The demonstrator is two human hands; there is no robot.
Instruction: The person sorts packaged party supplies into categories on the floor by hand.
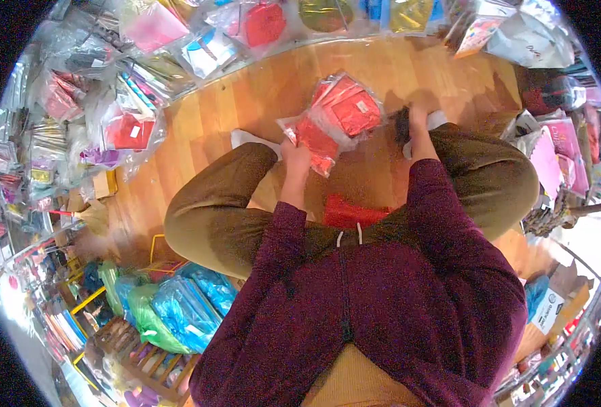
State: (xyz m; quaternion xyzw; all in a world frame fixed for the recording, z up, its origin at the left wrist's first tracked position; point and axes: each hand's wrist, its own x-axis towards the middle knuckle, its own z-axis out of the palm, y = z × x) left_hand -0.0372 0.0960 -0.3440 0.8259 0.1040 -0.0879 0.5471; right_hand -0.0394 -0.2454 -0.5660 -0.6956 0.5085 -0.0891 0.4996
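My left hand is closed on the near corner of a clear plastic bag holding red folded pieces. Against it, on the far side, lies another red packet in clear plastic with a small white label. To the right, my right hand is closed by a small dark object, whose kind I cannot make out. That hand is beside my white-socked foot. A red item lies on the floor between my legs, partly hidden by my clothes.
I sit cross-legged on a wooden floor. Plastic-wrapped goods, among them a red packet, line the far and left sides. Blue bags and a green bag stand at lower left. Pink packets are on the right.
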